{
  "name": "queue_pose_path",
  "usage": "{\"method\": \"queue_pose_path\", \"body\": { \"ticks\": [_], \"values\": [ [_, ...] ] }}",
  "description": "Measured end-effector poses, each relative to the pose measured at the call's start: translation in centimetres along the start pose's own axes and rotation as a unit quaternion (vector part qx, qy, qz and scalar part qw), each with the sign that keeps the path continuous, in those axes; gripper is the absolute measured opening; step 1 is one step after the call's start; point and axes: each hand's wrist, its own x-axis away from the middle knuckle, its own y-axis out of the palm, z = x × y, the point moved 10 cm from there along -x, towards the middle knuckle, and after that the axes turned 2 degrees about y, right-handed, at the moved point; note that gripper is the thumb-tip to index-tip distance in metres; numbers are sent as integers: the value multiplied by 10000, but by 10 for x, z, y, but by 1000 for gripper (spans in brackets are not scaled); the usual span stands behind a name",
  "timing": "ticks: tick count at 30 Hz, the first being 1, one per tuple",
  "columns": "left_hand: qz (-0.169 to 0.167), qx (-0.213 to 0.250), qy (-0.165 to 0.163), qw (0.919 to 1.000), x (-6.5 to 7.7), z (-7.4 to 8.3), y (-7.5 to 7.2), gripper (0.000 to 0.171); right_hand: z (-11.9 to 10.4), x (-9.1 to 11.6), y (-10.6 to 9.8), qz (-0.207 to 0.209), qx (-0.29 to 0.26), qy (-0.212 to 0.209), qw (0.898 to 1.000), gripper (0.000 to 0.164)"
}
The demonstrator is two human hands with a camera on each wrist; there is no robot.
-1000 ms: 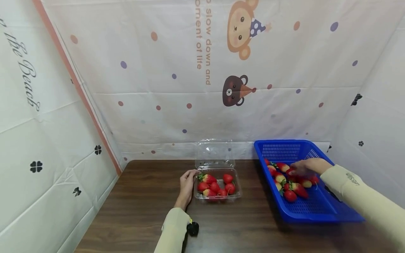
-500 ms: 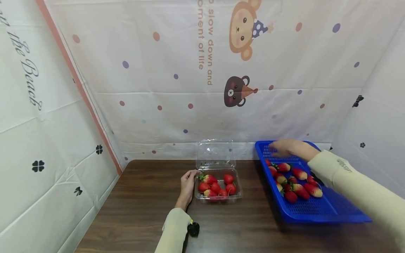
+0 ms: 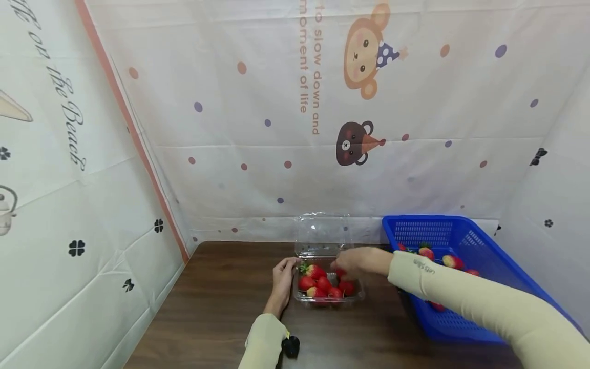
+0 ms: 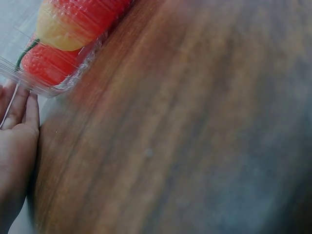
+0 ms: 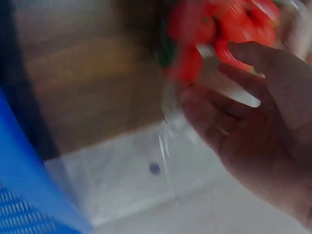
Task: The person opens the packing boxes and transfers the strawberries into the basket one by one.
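Observation:
A clear plastic clamshell box (image 3: pixel 361 296) stands at mid-table, its lid (image 3: pixel 322 234) raised at the back. Inside lie several red strawberries (image 3: pixel 346 288), some with pale tops. My left hand (image 3: pixel 280 282) holds the box's left rim; in the left wrist view its fingers lie behind the clear plastic (image 4: pixel 48 90). Over the box's right side hovers my right hand (image 3: pixel 361 260), hiding part of the fruit. The right wrist view shows that hand (image 5: pixel 263 126) with thumb and fingers apart and nothing between them, fingertips close to a blurred strawberry (image 5: pixel 187 63).
On the right, a blue perforated basket (image 3: pixel 424 231) bears more strawberries (image 3: pixel 452 262), partly covered by my right sleeve (image 3: pixel 465 300). Printed white cloth (image 3: pixel 239 128) walls in the wooden table (image 3: pixel 221 297). A small black object (image 3: pixel 291 347) sits at my left cuff.
My right hand has gone from the strawberries in the blue basket, up past its far side, then left to above the clear box. My left hand keeps its place at the box.

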Motion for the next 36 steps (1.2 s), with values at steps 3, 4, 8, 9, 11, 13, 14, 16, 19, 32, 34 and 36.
{"method": "queue_pose_path", "body": {
  "ticks": [3, 4, 8, 9, 11, 13, 14, 16, 19, 32, 34, 36],
  "values": [
    [-27, 16, -1, 10000, 1, -2, 1, 28, -4, -6, 22, -352, 80, 202, 9991, 32],
    [-31, 9, 0, 10000, 1, -3, 1, 29, -6, -7, 26, -384, 82, 211, 9990, 31],
    [-69, -16, -35, 10000, 1, -4, 3, 27, -12, -13, 34, -304, 323, -17, 9990, 35],
    [-72, -29, -44, 10000, 1, -4, 3, 27, -14, -14, 34, -244, 380, -87, 9989, 34],
    [-103, -47, -10, 9999, 1, -5, 4, 27, -17, -16, 34, -87, 507, -274, 9983, 32],
    [-107, -78, 36, 9999, 1, -5, 5, 27, -21, -17, 30, 134, 612, -476, 9969, 27],
    [-88, -43, 44, 9999, 1, -5, 4, 26, -23, -17, 28, 269, 674, -592, 9956, 25],
    [-72, 18, 86, 9999, 2, -5, 4, 26, -25, -16, 21, 538, 743, -780, 9927, 21],
    [-44, 168, 153, 9997, 2, -2, 3, 27, -24, -12, 8, 904, 601, -937, 9897, 19],
    [-46, -125, 76, 9999, -1, 3, 1, 33, 82, 54, -71, 2416, -640, -293, 9678, 27],
    [-48, -135, 69, 9999, -1, 1, 1, 32, 113, 72, -71, 2466, -679, 128, 9667, 28],
    [-30, -132, 52, 9999, 0, -1, 1, 31, 144, 91, -65, 2480, -619, 690, 9643, 26]
  ]
}}
